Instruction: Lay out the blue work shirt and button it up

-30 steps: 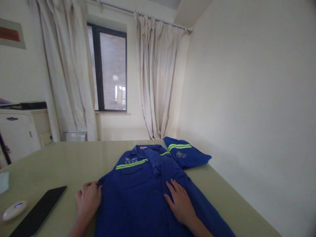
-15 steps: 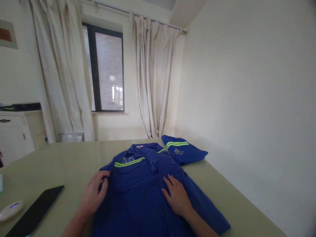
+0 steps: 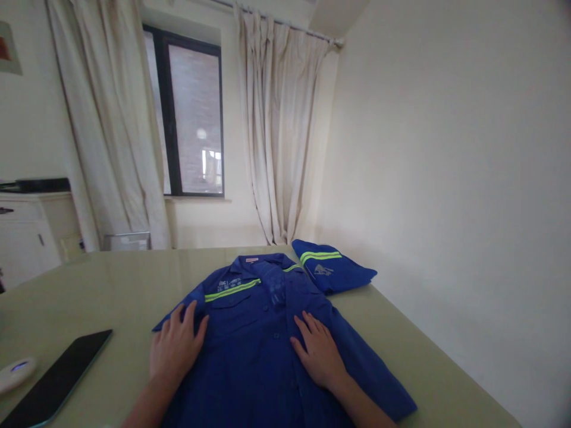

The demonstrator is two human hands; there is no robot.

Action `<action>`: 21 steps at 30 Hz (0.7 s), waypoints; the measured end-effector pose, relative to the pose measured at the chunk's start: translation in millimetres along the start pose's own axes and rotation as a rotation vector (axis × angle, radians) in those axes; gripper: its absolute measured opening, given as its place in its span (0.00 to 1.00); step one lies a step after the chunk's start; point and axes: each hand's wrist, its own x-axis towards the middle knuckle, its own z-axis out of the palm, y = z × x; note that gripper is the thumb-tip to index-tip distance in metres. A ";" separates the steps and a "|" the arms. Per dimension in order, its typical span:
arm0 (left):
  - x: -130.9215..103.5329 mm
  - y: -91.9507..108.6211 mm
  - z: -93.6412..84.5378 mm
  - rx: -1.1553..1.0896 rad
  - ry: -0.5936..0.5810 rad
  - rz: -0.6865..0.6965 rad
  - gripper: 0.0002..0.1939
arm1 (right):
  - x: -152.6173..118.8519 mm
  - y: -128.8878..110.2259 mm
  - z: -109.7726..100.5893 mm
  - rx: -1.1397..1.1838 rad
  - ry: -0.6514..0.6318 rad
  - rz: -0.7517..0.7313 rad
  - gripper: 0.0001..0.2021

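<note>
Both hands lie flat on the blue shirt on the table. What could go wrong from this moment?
1. The right sleeve lies close to the table edge; a push by the right hand could perhaps slide it off.
2. The left hand presses the left sleeve, which looks bunched; creases may be pressed in.
3. The phone lies near the left arm; a wide sweep could knock it.

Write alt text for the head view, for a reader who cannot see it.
Both hands press flat on a blue shirt spread on a table: left hand on its left side, right hand right of the buttons. A folded shirt lies beyond, a phone at left.
</note>
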 end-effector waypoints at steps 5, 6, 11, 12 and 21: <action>3.4 -18.8 1.7 0.072 -0.073 -0.220 0.31 | 3.3 -9.8 1.9 -0.005 -0.003 -0.004 0.30; 4.6 -22.1 5.9 0.043 -0.099 -0.181 0.29 | 4.0 -11.2 2.4 0.000 -0.005 -0.005 0.30; 9.1 -25.2 26.4 -0.329 -0.204 0.232 0.24 | 5.6 -12.3 4.9 0.021 -0.009 -0.005 0.30; 9.3 -24.2 29.6 -0.399 -0.206 0.272 0.24 | 5.7 -11.8 5.4 0.019 -0.009 -0.005 0.30; 13.2 -21.2 33.6 -0.390 -0.080 0.379 0.23 | 7.3 -12.2 7.5 -0.032 -0.001 -0.002 0.30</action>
